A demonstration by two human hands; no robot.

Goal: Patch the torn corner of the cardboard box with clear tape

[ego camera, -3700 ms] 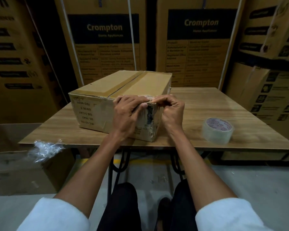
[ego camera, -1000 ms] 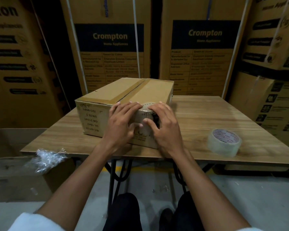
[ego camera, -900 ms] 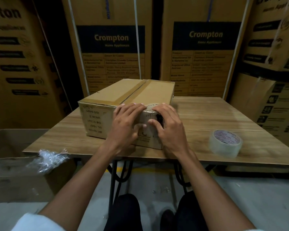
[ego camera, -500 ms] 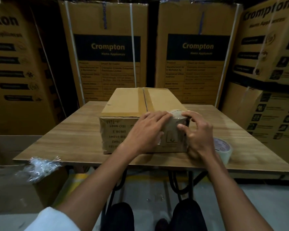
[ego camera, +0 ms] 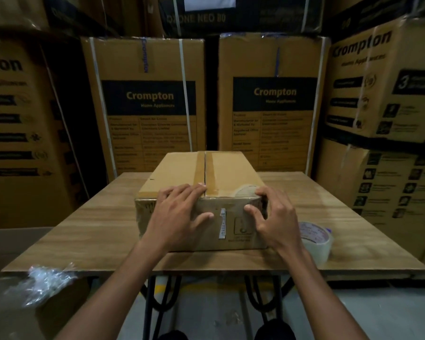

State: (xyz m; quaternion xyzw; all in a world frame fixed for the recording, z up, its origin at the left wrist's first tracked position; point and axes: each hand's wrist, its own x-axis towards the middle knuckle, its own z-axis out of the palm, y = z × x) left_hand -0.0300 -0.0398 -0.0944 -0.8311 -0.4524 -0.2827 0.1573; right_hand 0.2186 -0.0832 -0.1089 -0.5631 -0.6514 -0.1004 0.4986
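Observation:
A brown cardboard box (ego camera: pixel 206 173) sits on the wooden table (ego camera: pixel 96 231), its short end facing me and brown tape running down the middle of its top. My left hand (ego camera: pixel 179 214) lies flat over the near top edge and front face, fingers spread. My right hand (ego camera: pixel 272 217) curls around the near right top corner, where shiny clear tape (ego camera: pixel 245 191) covers the cardboard. A roll of clear tape (ego camera: pixel 317 239) rests on the table just right of my right wrist, partly hidden by it.
Crumpled clear plastic (ego camera: pixel 44 280) hangs at the table's front left corner, over an open carton (ego camera: pixel 10 241) on the floor. Tall printed cartons (ego camera: pixel 147 99) stand close behind and on both sides of the table. Black table legs show below.
The box has been turned from an angled position so its short end faces me squarely. My hands moved apart, the right one staying on the right corner. The view tilted upward.

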